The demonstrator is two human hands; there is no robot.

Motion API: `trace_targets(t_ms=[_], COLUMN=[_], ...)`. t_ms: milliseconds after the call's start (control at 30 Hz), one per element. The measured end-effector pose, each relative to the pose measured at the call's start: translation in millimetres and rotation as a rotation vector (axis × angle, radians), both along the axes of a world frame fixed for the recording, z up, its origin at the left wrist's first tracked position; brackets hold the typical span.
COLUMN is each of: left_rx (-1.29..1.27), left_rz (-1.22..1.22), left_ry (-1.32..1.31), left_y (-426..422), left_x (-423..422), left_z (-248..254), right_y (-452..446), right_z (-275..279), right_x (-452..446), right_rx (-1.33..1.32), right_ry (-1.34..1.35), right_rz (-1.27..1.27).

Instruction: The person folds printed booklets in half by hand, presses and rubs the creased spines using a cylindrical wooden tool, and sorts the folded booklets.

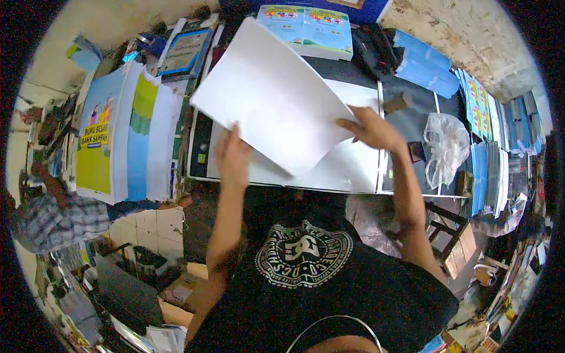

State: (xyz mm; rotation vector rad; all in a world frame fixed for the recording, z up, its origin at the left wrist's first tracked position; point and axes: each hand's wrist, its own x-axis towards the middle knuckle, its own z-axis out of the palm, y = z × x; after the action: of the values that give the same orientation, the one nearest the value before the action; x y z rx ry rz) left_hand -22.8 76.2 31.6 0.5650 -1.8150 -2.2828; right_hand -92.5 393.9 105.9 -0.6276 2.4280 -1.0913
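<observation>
Tilted above the worktable is a large piece of white paper (276,97); whether it is one sheet or a thin stack, I cannot tell. My right hand (374,129) pinches its right edge between thumb and fingers. At the lower left edge, my left hand (233,156) grips the paper too, slightly blurred, with part of its fingers hidden. Under the paper lies a white board or sheet (353,165) on the dark tabletop.
Printed booklets (306,29) lie at the back of the table. Tall stacks of printed covers (97,135) stand left. To the right are a clear plastic bag (446,147), a brown roll (397,103) and blue stacks (426,65). Another person's checked sleeve (65,220) shows at left.
</observation>
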Motion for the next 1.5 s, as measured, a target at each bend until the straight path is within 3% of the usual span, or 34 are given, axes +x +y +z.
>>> trace_targets(t_ms=[33, 67, 100, 133, 200, 233, 400, 467, 500, 567, 667, 733, 833, 900, 1000, 1167, 1300, 1500], left_rx=[0.070, 0.348, 0.151, -0.044, -0.241, -0.343, -0.663, -0.826, -0.713, -0.537, -0.583, -0.617, -0.582, -0.634, -0.326, -0.623, -0.562, -0.500], left_rz=[0.013, 0.079, -0.017, -0.109, -0.410, -0.561, -0.546, -0.310, -0.205, -0.014, 0.075, 0.078, 0.099, 0.099, 0.098, -0.118, -0.052, -0.029], left_ry=[-0.009, -0.041, 0.041, 0.127, 0.019, -0.034, 0.180, 0.149, 0.215, 0.244, 0.345, 0.393, 0.357, 0.251, 0.235, 0.149, 0.266, 0.000], left_y=[-21.2, -45.1, -53.8, -61.4, -93.8, -100.9, -45.9, -31.6, -24.9, -15.7, -25.8, -22.4, -16.9, -19.1, -23.0, -23.2, -14.2, -6.9], left_x=[-0.8, -5.8, -5.3, -4.3, -11.3, -14.8, -13.1, -13.9, -12.6, -13.1, -10.0, -4.0, 3.7, 2.2, -5.5, -3.2, -0.3, 6.0], left_z=[-3.6, -8.2, 12.2, 32.9, 38.3, 40.7, 42.4, 17.5, 14.5, 16.3, 16.6, 28.4, 24.8, 8.6, -31.2, -40.7, -21.5, -19.6], right_y=[8.3, 15.7, 13.8, 9.9, 14.1, 14.4, 11.5, 16.1, 19.1, 39.9, 60.2, 42.6, 16.7, 1.7, 3.8, -7.0, -2.3, -4.7], right_z=[8.3, 17.1, 37.0, 56.0, 49.8, 52.8, 61.9, 70.5, 74.6, 66.2, 16.5, -7.7, -53.4, -68.1, -92.8, -91.5, -79.8, -98.4], right_x=[-9.3, -16.1, -18.6, -19.9, -29.7, -28.0, -23.4, -19.2, -16.0, -10.0, 6.5, 20.2, 32.1, 33.0, 25.6, 34.9, 30.2, 38.4], right_rx=[0.070, 0.141, 0.269, 0.302, 0.204, 0.236, 0.245, 0.239, 0.237, -0.028, -0.533, -0.484, -0.559, -0.637, -0.566, -0.550, -0.562, -0.555], right_ry=[0.011, 0.019, 0.007, 0.184, 0.411, 0.394, 0.398, 0.336, 0.304, 0.182, 0.178, 0.245, 0.034, 0.107, 0.035, -0.002, 0.028, 0.043], right_rz=[0.046, 0.091, 0.100, 0.210, 0.371, 0.358, 0.330, 0.258, 0.226, 0.173, 0.093, -0.089, -0.486, -0.557, -0.560, -0.585, -0.551, -0.634])
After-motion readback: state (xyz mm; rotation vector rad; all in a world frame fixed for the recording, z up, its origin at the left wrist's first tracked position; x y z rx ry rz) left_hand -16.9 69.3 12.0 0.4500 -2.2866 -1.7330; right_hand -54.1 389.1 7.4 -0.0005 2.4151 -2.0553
